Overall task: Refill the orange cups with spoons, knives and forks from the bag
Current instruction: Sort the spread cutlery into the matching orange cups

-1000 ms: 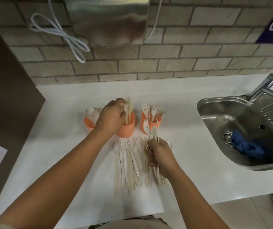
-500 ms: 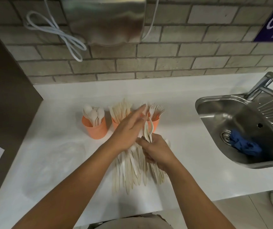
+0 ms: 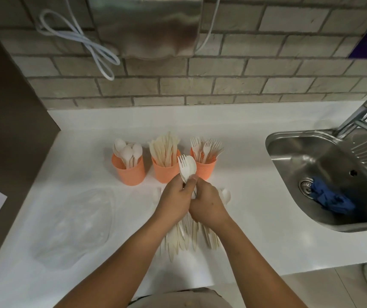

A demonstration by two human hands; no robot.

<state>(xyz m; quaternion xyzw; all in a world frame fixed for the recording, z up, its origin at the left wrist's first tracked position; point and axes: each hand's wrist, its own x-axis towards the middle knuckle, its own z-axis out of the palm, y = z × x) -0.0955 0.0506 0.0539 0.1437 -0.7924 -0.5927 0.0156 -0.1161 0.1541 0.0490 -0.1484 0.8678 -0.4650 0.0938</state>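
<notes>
both hands, left hand (image 3: pixel 175 202) and right hand (image 3: pixel 208 206), clench a white plastic fork and spoon bunch (image 3: pixel 187 167) before three orange ribbed cups (image 3: pixel 165 172) mid-countertop.

Shared kitchenette, steel sink (image 3: pixel 324 152), tap (image 3: pixel 355 117), brick-tile wall (image 3: pixel 244 85), white counter (image 3: pixel 89 130)

White countertop (image 3: pixel 255 147), three orange cups (image 3: pixel 165 170) in a row at centre, loose cutlery pile (image 3: pixel 184 236) at six o'clock, clear plastic bag (image 3: pixel 76 223) at eight, steel sink (image 3: pixel 324 172) at three.
</notes>
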